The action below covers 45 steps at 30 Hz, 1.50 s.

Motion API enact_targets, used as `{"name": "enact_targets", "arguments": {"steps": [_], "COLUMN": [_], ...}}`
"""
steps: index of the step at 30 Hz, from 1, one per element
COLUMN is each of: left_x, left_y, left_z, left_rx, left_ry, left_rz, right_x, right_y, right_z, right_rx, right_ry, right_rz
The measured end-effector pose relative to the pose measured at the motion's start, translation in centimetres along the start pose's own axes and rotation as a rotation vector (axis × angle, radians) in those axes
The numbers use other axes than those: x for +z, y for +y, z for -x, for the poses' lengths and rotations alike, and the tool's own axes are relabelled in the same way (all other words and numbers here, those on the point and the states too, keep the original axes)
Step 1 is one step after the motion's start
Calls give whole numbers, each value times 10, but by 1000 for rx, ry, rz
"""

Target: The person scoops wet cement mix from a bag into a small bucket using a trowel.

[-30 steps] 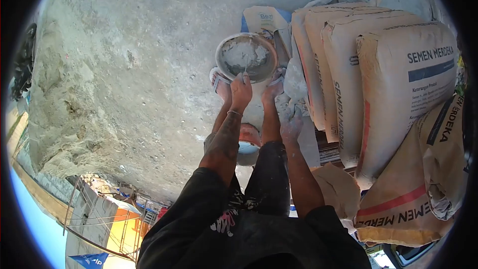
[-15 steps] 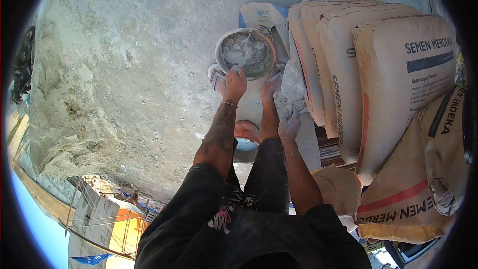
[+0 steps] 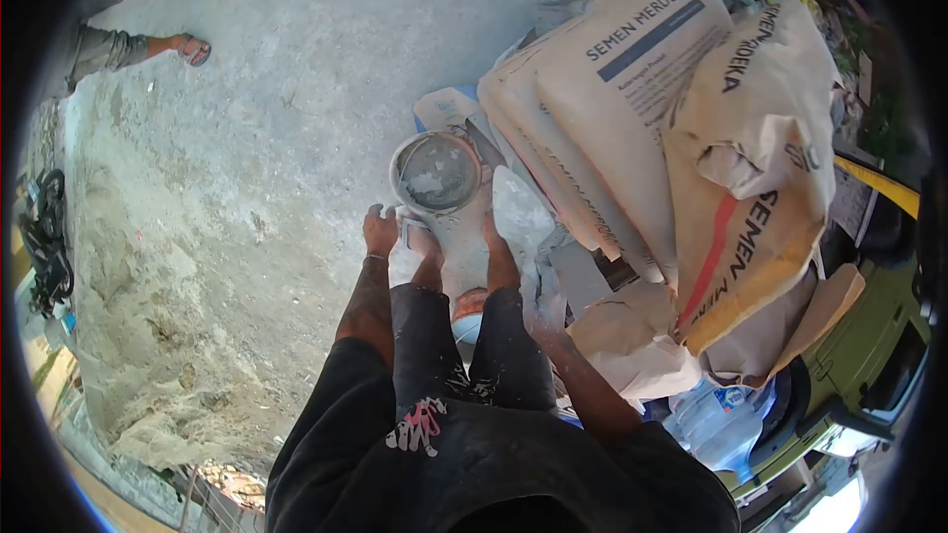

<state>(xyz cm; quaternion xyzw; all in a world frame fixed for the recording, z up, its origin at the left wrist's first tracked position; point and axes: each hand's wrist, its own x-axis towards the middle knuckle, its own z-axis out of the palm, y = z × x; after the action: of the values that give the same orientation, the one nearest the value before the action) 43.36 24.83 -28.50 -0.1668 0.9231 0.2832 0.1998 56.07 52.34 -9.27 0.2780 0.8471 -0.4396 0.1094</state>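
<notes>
A round bucket [image 3: 397,178] stands on the concrete in front of my feet, with grey wet-looking cement inside. My left hand [image 3: 379,231] hangs beside my left foot, just below and left of the bucket and apart from its rim. Its fingers are loosely curled and apart, with nothing visible in them. Lower down on the right, my right hand [image 3: 543,324] is dusty and blurred beside a pale dusty sheet or bag [image 3: 518,199]; its fingers are hard to make out. A reddish bucket [image 3: 468,304] shows partly between my legs.
Stacked cement sacks [image 3: 617,89] lean on the right, with crumpled paper sacks [image 3: 750,188] nearer me. A clear plastic water jug [image 3: 719,426] and a green vehicle [image 3: 859,360] are lower right. Another person's sandalled foot [image 3: 195,49] is upper left. A motorbike [image 3: 49,247] stands far left.
My left hand has left the bucket's rim and moved down and left. My right hand has drawn back toward me. The view has turned, bringing another person's legs into sight.
</notes>
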Motion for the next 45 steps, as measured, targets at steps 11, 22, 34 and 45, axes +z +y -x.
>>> {"name": "enact_targets", "arguments": {"steps": [11,22,34,45], "left_x": [-107,-76,-82,-82], "left_y": [150,482,482,460], "left_z": [92,249,226,207], "left_rx": [366,773,640,586], "left_ry": [-265,-190,-545,-609], "left_rz": [29,172,600,651], "right_x": [-208,-323,-284,-253], "right_y": [-101,2,-33,-21], "right_z": [104,-119,-130,-132], "right_rx": [102,175,78,7], "right_ry": [657,428,43,-173], "right_rz": [8,382,283,-261]}}
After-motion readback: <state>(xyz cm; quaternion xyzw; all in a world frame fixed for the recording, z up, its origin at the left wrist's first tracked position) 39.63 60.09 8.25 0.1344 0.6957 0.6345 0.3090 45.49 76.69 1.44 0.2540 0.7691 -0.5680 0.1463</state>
